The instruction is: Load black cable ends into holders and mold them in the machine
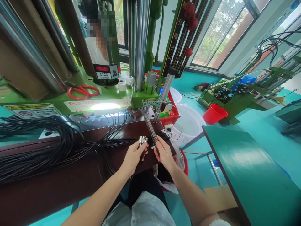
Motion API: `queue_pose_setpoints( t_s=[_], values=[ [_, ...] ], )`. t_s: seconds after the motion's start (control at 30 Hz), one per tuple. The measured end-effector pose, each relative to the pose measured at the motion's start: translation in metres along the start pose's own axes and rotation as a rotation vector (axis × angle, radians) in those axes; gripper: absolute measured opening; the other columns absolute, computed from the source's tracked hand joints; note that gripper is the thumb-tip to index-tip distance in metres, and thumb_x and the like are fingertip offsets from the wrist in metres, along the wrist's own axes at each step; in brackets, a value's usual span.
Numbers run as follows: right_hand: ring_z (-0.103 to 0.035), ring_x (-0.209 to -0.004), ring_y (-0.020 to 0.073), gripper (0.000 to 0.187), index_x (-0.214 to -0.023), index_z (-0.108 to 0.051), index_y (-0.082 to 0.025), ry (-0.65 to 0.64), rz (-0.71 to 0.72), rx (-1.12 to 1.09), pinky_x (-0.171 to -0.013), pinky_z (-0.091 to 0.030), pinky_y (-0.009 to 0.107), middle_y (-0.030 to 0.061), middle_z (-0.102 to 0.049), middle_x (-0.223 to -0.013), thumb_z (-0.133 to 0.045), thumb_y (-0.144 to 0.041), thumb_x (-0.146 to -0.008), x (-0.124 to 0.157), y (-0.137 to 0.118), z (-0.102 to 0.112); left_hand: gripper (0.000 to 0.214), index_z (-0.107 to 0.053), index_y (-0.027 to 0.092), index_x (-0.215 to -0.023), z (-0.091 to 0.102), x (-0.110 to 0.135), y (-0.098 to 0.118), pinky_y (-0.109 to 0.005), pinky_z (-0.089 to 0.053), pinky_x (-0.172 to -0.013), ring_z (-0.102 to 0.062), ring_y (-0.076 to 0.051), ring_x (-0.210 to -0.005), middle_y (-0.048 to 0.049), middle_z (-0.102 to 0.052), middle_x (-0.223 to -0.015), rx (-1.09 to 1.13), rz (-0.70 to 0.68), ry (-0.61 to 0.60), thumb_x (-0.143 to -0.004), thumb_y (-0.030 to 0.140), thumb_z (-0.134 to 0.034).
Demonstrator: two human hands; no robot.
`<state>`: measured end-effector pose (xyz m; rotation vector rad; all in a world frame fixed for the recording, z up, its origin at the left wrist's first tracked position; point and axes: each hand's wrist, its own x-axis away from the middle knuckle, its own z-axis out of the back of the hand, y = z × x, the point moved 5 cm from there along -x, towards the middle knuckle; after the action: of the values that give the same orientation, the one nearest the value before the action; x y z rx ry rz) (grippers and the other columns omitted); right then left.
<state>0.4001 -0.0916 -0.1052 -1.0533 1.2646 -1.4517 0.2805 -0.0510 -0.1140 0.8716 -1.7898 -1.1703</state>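
My left hand point(133, 156) is closed around a small bunch of silver metal connectors point(143, 140), their ends sticking up past the thumb. Beside it, my right hand point(166, 153) grips the near end of a long, narrow slotted metal bar point(150, 128). The bar slants away toward the green machine point(113, 102). A small pale piece point(153, 147) shows by my right fingertips; what it is I cannot tell. Black cables point(58, 141) lie across the brown bench point(70, 185) to the left. White-tipped cable ends point(167, 131) lie just beyond my right hand.
Red-handled scissors point(82, 92) rest on the machine's ledge. Chrome columns point(139, 44) rise from it, and a person point(96, 47) is behind. At right are a green table point(249, 163), a red bucket point(215, 113) and a white tub point(190, 119). A lined red bin point(185, 161) stands below the bench's end.
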Motion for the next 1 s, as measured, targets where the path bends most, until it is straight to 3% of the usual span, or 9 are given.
queue_pose_setpoints(
  t_s=[0.17, 0.43, 0.57, 0.8, 1.0],
  values=[
    [-0.034, -0.032, 0.0042, 0.046, -0.126, -0.042, -0.020, 0.015, -0.044, -0.036, -0.031, -0.026, 0.014, -0.0083, -0.041, -0.043, -0.039, -0.041, -0.086, -0.0001, 0.0011, 0.0025, 0.030, -0.052, 0.017, -0.072, 0.0048, -0.0010, 0.0024, -0.017, -0.030, -0.035, -0.032, -0.005, -0.040, 0.0084, -0.036, -0.047, 0.001, -0.021, 0.094, -0.066, 0.045, -0.059],
    [-0.033, -0.031, 0.0044, 0.048, -0.127, -0.041, -0.018, -0.032, -0.059, -0.037, -0.030, -0.025, 0.015, -0.0081, -0.041, -0.044, -0.039, -0.042, -0.086, -0.0004, 0.0022, 0.0047, 0.034, -0.052, 0.014, -0.064, -0.0033, -0.0048, 0.0003, -0.017, -0.026, -0.036, -0.028, -0.003, -0.037, 0.0091, -0.034, -0.043, 0.029, 0.129, -0.020, -0.057, 0.043, -0.068],
    [-0.033, -0.032, 0.0048, 0.047, -0.128, -0.042, -0.018, -0.087, -0.025, 0.023, -0.032, -0.024, 0.016, -0.0080, -0.040, -0.043, -0.037, -0.040, -0.087, -0.0006, -0.0021, 0.0035, 0.034, -0.052, 0.014, -0.063, -0.0022, -0.0053, 0.0006, -0.018, -0.021, -0.037, -0.026, -0.003, -0.035, 0.0093, -0.034, -0.039, 0.040, 0.118, -0.032, -0.058, 0.044, -0.067],
    [-0.039, -0.040, 0.0066, 0.049, -0.131, -0.038, -0.018, -0.078, 0.078, 0.258, -0.039, -0.032, 0.019, -0.0059, -0.043, -0.048, -0.037, -0.039, -0.087, 0.0007, -0.0003, -0.0023, 0.032, -0.047, 0.015, -0.061, 0.0041, -0.0028, 0.0009, -0.017, -0.016, -0.038, -0.022, -0.002, -0.035, 0.0102, -0.031, -0.038, 0.097, 0.117, -0.021, -0.058, 0.040, -0.067],
    [-0.034, -0.034, 0.0058, 0.048, -0.127, -0.043, -0.016, -0.088, -0.006, 0.077, -0.034, -0.027, 0.017, -0.0074, -0.040, -0.043, -0.040, -0.041, -0.086, -0.0008, -0.0012, -0.0026, 0.028, -0.050, 0.015, -0.068, 0.0062, 0.0006, 0.0067, -0.017, -0.030, -0.043, -0.040, -0.005, -0.045, 0.0041, -0.048, -0.054, 0.062, 0.031, -0.037, -0.065, 0.040, -0.062]
  ],
)
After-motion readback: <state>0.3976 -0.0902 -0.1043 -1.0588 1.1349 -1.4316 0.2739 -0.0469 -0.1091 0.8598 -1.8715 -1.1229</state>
